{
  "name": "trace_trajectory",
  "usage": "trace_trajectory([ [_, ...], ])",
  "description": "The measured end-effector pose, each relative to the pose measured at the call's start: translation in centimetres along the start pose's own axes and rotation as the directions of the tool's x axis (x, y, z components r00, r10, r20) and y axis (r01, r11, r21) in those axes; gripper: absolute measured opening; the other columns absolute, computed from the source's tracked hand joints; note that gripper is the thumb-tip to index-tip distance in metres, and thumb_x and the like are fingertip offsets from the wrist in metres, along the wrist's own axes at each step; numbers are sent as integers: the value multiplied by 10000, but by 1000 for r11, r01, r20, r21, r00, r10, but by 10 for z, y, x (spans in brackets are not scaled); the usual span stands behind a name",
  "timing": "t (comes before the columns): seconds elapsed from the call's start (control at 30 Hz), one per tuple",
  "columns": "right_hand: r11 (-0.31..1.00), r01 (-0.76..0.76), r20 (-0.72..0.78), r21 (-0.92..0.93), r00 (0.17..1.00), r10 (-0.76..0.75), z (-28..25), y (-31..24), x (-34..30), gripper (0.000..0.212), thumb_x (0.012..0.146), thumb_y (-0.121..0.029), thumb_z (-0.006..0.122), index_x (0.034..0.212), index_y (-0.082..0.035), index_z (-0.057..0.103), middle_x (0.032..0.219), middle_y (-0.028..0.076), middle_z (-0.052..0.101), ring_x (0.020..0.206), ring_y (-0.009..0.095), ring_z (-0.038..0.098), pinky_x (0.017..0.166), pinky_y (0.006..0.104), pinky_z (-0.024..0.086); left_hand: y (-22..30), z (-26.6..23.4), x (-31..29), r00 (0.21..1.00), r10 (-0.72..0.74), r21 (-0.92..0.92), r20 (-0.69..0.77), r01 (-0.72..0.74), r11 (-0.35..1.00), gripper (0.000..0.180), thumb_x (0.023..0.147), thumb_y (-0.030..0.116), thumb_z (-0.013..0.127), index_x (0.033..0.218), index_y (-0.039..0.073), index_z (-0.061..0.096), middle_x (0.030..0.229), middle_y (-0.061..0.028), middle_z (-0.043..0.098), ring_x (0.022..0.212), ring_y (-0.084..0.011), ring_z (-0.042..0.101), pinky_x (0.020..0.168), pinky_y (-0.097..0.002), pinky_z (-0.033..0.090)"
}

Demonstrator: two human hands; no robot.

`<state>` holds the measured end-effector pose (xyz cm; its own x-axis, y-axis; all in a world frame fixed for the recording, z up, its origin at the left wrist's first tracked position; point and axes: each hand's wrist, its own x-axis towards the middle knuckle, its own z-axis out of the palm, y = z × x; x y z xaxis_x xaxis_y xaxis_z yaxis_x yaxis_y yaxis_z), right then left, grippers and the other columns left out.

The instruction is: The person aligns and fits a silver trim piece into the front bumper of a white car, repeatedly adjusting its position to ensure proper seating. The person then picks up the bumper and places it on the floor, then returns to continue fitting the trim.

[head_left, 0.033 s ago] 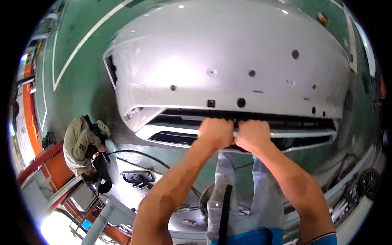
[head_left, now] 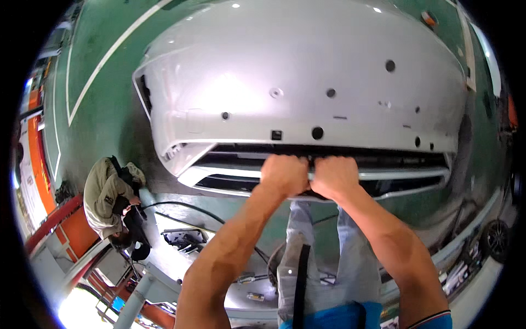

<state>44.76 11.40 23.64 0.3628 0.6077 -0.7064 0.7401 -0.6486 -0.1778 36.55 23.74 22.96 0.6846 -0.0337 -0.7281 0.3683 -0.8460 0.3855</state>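
Note:
A large silver car bumper (head_left: 307,66) with several round and square holes fills the upper middle of the view. Slatted dark openings and a pale trim bar (head_left: 219,174) run along its near edge. My left hand (head_left: 285,174) is closed in a fist over that edge, close to its middle. Right beside it, almost touching, my right hand (head_left: 335,175) grips the same edge, knuckles up. The fingertips of both hands are hidden underneath. My forearms reach straight forward over my grey trousers.
A crouching person (head_left: 107,197) works at the left beside a dark hose (head_left: 181,204). Black parts (head_left: 185,240) lie on the pale surface near them. A grey metal post (head_left: 134,301) stands at lower left, a wheel (head_left: 496,241) at the right. White lines mark the green floor (head_left: 104,109).
The bumper and both my hands appear slightly farther left and higher in view. My hold on the edge looks the same. The crouching person has barely shifted.

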Motion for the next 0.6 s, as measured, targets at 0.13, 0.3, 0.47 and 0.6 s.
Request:
trace_trajectory([
  [0.13, 999, 1, -11, 40, 1000, 0, -2, 1, 1, 211, 745, -201, 600, 854, -115, 760, 868, 142, 744, 802, 299, 733, 678, 425, 553, 4, -1, 1, 999, -24, 81, -39, 27, 996, 458, 846, 468, 607, 1022, 53, 691, 951, -166, 736, 878, -336, 721, 762, -455, 570],
  [0.3, 999, 28, -83, 45, 996, -25, 5, 4, -1, 168, 732, -214, 633, 778, -115, 761, 798, 123, 738, 744, 296, 732, 627, 419, 557, 7, -1, 0, 999, -32, 85, -17, 33, 996, 525, 800, 548, 650, 979, 57, 697, 902, -170, 734, 852, -337, 719, 747, -458, 566],
  [0.47, 997, 58, -139, 54, 989, -50, 14, 7, 0, 224, 699, -279, 675, 828, -108, 741, 762, 135, 725, 714, 314, 720, 625, 437, 557, 5, 5, -2, 995, -10, 78, -95, 17, 997, 564, 766, 581, 689, 953, 50, 705, 879, -173, 732, 842, -348, 715, 744, -454, 571],
  [0.6, 988, 133, -155, 81, 981, -119, 10, 11, -8, 356, 720, -290, 741, 965, -36, 695, 859, 144, 711, 817, 319, 702, 703, 439, 551, 3, 6, -17, 979, 54, 57, -196, -43, 997, 501, 750, 437, 771, 1048, 49, 666, 1054, -178, 702, 991, -339, 682, 850, -430, 546],
])
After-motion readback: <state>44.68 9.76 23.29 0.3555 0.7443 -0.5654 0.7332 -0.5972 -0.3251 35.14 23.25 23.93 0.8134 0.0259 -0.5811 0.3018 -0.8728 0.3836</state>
